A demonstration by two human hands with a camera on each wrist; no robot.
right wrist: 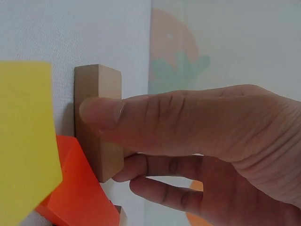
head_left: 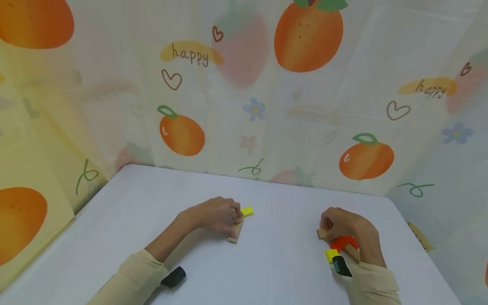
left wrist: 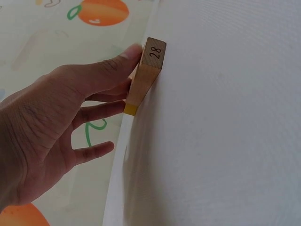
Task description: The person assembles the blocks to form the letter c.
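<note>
My left hand [head_left: 217,214] grips a wooden block [left wrist: 151,55] with 28 printed on its end, thumb on one side and fingertips on the other. Just past that block's far end lies a yellow block [head_left: 248,211]. On the right, my right hand [head_left: 343,222] pinches another wooden block [right wrist: 111,87] between thumb and fingers, close over the white table. Right below this hand, an orange-red block [head_left: 343,242] sits beside a second yellow block [head_left: 331,256]. One more wooden block [head_left: 352,253] shows partly behind the right wrist.
A white cloth covers the table [head_left: 274,262]. Behind it hangs a fruit-printed curtain [head_left: 267,140] along the far edge. Dark wrist cameras stick out below the left sleeve [head_left: 133,275] and the right sleeve [head_left: 375,281].
</note>
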